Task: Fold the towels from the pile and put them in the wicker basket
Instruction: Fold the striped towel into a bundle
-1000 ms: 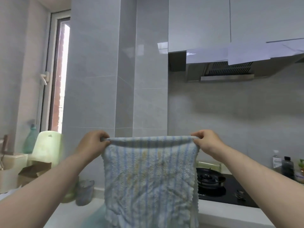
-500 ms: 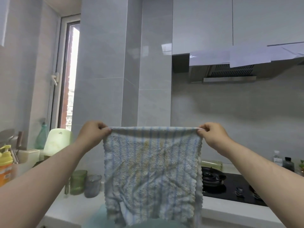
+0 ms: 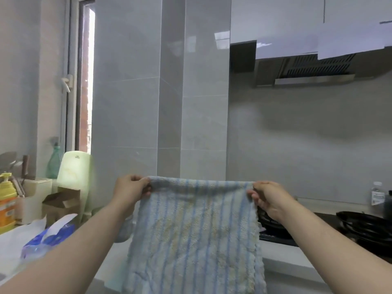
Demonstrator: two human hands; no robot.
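Towel, blue-striped, hangs flat in front of the person, stretched between both hands. Left hand pinches its top left corner; right hand pinches the top right. Behind sit the white counter, black stove, and range hood.

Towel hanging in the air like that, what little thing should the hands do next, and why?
Probably bring the two hands together so the top corners meet, folding the towel in half. The left hand pinches one top corner and the right hand pinches the other. The striped cloth hangs flat and wide between them, so it looks ready for a fold. No basket shows here.
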